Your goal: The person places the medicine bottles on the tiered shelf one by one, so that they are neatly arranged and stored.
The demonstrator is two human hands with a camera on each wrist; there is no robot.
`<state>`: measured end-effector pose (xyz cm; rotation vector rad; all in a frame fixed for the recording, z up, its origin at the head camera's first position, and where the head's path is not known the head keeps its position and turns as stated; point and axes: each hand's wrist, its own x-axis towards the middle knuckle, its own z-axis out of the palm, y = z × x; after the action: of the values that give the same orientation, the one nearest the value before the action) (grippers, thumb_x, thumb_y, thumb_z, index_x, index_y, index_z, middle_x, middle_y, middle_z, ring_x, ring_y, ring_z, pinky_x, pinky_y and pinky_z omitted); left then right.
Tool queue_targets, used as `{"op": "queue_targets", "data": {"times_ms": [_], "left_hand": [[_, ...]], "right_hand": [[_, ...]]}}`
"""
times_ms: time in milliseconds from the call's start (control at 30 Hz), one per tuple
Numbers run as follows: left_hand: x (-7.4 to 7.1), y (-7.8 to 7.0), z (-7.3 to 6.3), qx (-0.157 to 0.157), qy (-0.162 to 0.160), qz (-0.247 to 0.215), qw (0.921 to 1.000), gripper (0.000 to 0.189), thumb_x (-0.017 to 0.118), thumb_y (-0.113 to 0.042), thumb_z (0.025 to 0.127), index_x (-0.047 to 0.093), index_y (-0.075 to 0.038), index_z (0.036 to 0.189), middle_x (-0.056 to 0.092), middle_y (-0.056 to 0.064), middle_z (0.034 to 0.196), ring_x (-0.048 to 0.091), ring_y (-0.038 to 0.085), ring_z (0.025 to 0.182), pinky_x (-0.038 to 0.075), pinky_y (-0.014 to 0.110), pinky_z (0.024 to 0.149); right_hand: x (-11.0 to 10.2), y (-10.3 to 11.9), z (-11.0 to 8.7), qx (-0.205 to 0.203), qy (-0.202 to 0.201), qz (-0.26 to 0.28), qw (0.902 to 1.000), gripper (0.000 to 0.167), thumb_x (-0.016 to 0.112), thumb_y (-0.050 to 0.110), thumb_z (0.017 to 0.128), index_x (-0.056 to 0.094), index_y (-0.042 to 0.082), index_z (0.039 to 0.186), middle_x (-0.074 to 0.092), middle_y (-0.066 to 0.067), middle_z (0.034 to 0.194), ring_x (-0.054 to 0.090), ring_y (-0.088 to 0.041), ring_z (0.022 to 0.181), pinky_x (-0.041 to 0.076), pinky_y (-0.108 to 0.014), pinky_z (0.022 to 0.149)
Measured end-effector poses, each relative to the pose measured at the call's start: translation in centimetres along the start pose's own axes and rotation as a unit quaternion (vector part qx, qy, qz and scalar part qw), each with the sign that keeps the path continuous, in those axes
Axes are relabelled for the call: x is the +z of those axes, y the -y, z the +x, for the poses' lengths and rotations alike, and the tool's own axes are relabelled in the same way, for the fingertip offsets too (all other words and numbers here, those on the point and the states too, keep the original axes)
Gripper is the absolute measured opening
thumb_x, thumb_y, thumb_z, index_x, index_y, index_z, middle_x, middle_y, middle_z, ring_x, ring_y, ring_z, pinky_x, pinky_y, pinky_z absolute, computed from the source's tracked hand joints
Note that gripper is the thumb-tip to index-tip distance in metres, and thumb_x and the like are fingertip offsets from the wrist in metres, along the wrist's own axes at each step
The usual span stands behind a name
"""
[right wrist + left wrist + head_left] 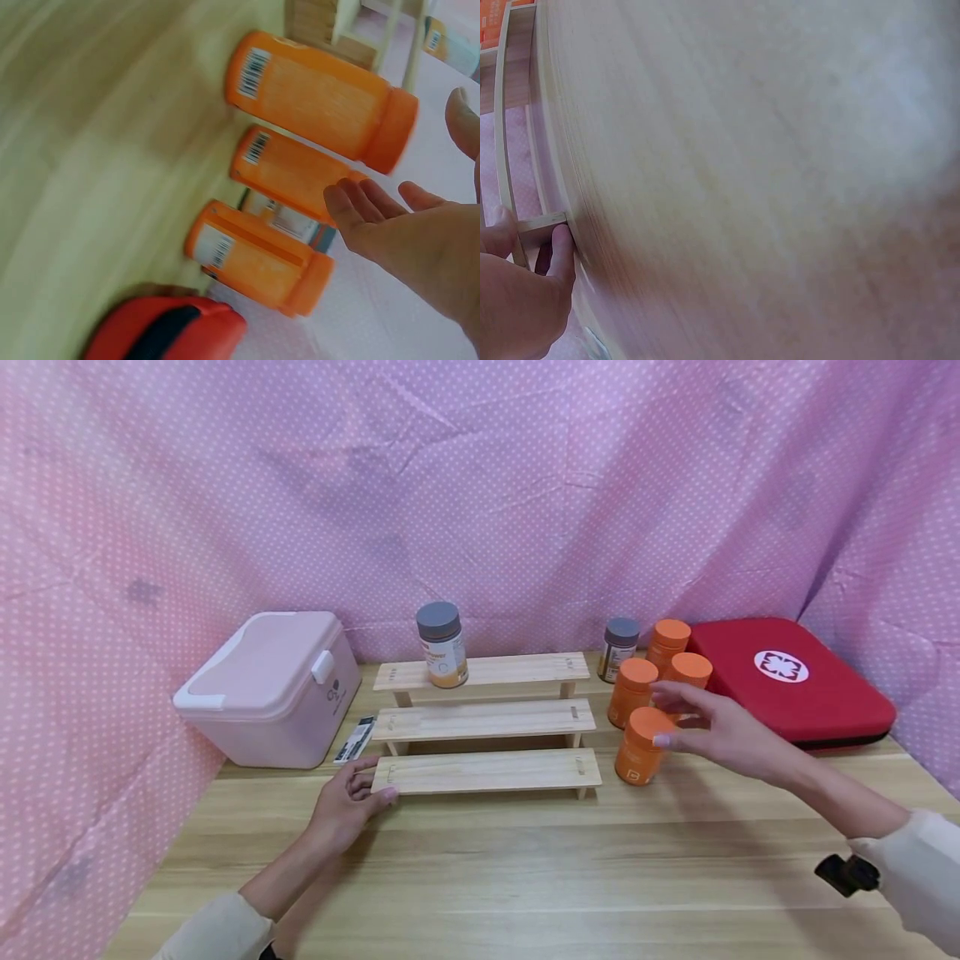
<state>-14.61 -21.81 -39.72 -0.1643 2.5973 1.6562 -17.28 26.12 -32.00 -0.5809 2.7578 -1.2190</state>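
Observation:
At the left end of a three-step wooden shelf rack (pixel 487 772), my left hand (pixel 341 806) grips the lowest board. The left wrist view shows its fingers around the board's end and leg (pixel 544 223). My right hand (pixel 716 735) hovers beside the nearest orange bottle (pixel 637 758), fingers spread around its lid without closing. In the right wrist view the bottle (pixel 311 94) stands apart from the thumb and fingertips. More orange-lidded bottles (pixel 628 700) cluster behind it. A grey-lidded white and orange bottle (pixel 444 656) stands on the top board.
Left of the rack sits a pale pink lidded box (pixel 277 693), with a small printed packet (pixel 355 740) beside it. A dark grey-lidded bottle (pixel 618 652) stands behind the orange ones. The red first-aid case (pixel 825 693) lies at right. A pink dotted curtain (pixel 480 510) hangs behind.

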Motion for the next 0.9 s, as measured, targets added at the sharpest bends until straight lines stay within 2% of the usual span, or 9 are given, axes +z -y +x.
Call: {"op": "queue_targets", "data": {"times_ms": [167,300,500,900], "left_hand": [[0.0,0.0,-0.2,0.001,-0.001,0.001,1.0,0.058,0.07,-0.005,0.087,0.041,0.001,0.137,0.064,0.021,0.117,0.062,0.028,0.106,0.049,0.016,0.077],[0.1,-0.1,-0.2,0.002,-0.001,-0.006,1.0,0.057,0.07,-0.004,0.087,0.041,0.001,0.137,0.064,0.022,0.117,0.062,0.028,0.106,0.05,0.017,0.076],[0.0,-0.1,-0.1,0.003,0.0,-0.013,0.9999,0.058,0.069,-0.003,0.087,0.041,0.001,0.137,0.063,0.022,0.117,0.063,0.027,0.105,0.05,0.017,0.075],[0.0,-0.1,-0.2,-0.001,0.0,-0.009,1.0,0.058,0.07,-0.004,0.087,0.041,0.0,0.137,0.064,0.021,0.116,0.063,0.025,0.103,0.049,0.016,0.074]], "right_hand": [[1.0,-0.8,-0.1,0.011,0.013,0.0,0.9999,0.069,0.072,0.029,0.087,0.041,0.005,0.144,0.051,-0.017,0.135,0.051,-0.034,0.12,0.046,-0.015,0.086],[1.4,-1.1,-0.1,0.014,0.017,0.007,0.9997,0.067,0.07,0.029,0.089,0.04,0.007,0.145,0.051,-0.02,0.136,0.05,-0.037,0.121,0.046,-0.013,0.084],[1.7,-1.3,-0.1,0.011,0.013,0.014,0.9998,0.062,0.067,0.026,0.091,0.041,0.006,0.144,0.05,-0.02,0.136,0.051,-0.038,0.12,0.045,-0.012,0.084],[1.7,-1.4,-0.2,0.006,-0.006,-0.01,0.9999,0.063,0.069,0.024,0.09,0.043,0.005,0.144,0.053,-0.022,0.134,0.055,-0.038,0.117,0.046,-0.012,0.083]]}}
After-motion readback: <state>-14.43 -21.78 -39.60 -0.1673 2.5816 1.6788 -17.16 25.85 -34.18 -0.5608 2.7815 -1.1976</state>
